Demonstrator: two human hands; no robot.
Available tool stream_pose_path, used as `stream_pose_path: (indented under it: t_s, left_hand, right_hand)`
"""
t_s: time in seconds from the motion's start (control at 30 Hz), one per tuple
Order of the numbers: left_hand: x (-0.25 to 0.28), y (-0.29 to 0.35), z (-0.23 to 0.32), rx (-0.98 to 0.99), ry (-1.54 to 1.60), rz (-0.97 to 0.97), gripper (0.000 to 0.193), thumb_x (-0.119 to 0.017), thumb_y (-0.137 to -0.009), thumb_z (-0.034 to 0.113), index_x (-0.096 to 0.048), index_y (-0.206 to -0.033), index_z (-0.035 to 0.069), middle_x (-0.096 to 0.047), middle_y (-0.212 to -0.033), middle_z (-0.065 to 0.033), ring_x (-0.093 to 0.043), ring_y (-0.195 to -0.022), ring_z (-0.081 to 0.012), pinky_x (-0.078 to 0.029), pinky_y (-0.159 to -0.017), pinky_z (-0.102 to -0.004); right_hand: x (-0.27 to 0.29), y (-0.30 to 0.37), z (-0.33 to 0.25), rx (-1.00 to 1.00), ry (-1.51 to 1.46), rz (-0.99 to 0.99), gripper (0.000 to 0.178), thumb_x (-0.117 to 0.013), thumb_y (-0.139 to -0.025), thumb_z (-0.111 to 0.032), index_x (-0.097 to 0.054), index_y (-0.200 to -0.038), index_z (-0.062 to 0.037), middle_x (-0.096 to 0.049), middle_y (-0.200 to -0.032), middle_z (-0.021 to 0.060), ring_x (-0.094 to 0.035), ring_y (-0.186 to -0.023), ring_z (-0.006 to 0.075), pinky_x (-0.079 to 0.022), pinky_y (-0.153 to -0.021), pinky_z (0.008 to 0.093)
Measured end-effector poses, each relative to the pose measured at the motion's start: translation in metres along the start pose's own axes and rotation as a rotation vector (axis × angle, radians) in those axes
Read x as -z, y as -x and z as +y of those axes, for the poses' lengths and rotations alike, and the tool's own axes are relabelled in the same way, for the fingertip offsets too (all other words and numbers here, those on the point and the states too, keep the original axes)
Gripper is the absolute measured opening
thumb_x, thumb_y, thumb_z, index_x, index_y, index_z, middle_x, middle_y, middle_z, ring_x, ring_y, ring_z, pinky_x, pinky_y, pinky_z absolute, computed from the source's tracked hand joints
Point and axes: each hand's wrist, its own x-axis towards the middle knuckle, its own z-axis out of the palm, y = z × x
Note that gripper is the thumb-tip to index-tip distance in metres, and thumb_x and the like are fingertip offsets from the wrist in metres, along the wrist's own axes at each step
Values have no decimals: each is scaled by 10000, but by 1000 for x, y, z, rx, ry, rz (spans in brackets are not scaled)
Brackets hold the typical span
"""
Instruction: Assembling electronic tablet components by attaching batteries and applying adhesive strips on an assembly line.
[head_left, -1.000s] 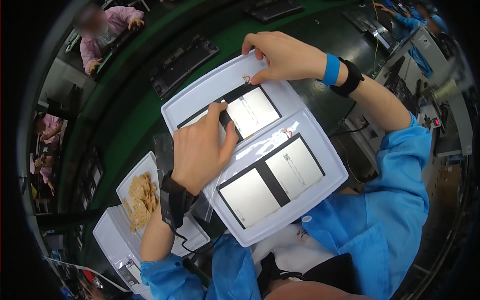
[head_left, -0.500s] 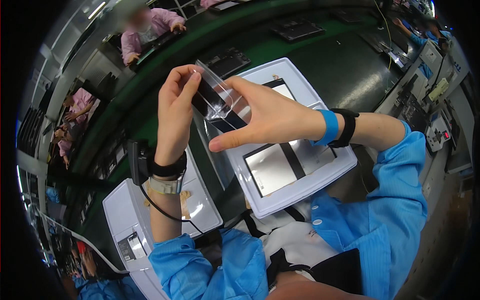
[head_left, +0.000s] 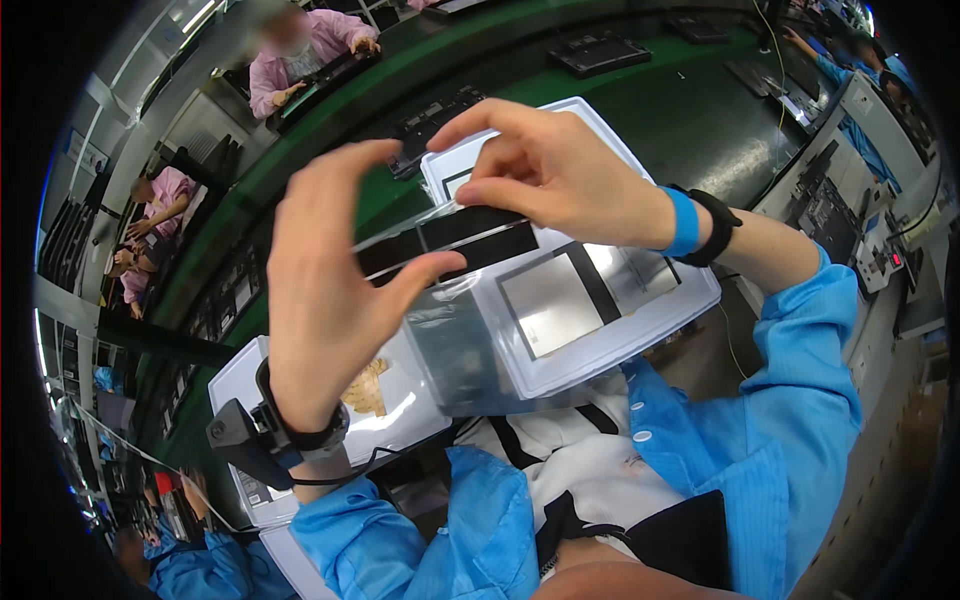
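Left hand (head_left: 322, 285) has moved lower and more to the left, and its thumb and fingers are spread wide. Just beside it, brown scraps (head_left: 368, 388) lie on a white tray (head_left: 412, 413). Clear film (head_left: 455, 350) hangs between the hands, with a black piece (head_left: 495, 248) along its top; I cannot tell if the left thumb touches it. Right hand (head_left: 565, 175) pinches the film's top edge. Below, silver panels (head_left: 548, 308) sit in another tray (head_left: 620, 347).

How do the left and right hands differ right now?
The left hand spreads its thumb and fingers wide; the right hand pinches the clear film. The left wrist wears a cabled black device; the right wrist, a blue band and black strap. Both hands are ungloved.
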Motion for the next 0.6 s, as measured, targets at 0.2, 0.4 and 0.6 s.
stream_pose_path:
  t_s: [0.2,0.4,0.6]
  left_hand:
    - [-26,4,1,221,297,-187,211,-715,-906,63,-574,-1056,15,-655,-847,-150,-624,-697,-309,-491,-652,-378]
    - [-46,9,6,308,333,-265,128,-619,-998,137,-605,-991,10,-594,-684,-166,-584,-597,-319,-453,-588,-377]
    - [-76,-1,12,241,391,-329,214,-663,-984,185,-571,-1059,7,-633,-712,-179,-608,-573,-342,-449,-558,-394]
  right_hand:
    - [3,10,6,75,74,20,463,-786,-900,-104,-577,-1302,-6,-700,-840,45,-649,-771,82,-540,-679,230]
    - [12,20,21,-46,64,-45,472,-815,-873,-129,-600,-1278,-19,-714,-868,44,-668,-824,90,-543,-697,236]
    - [29,29,27,55,91,91,336,-776,-853,-42,-641,-1159,-7,-746,-883,56,-667,-777,100,-523,-721,260]
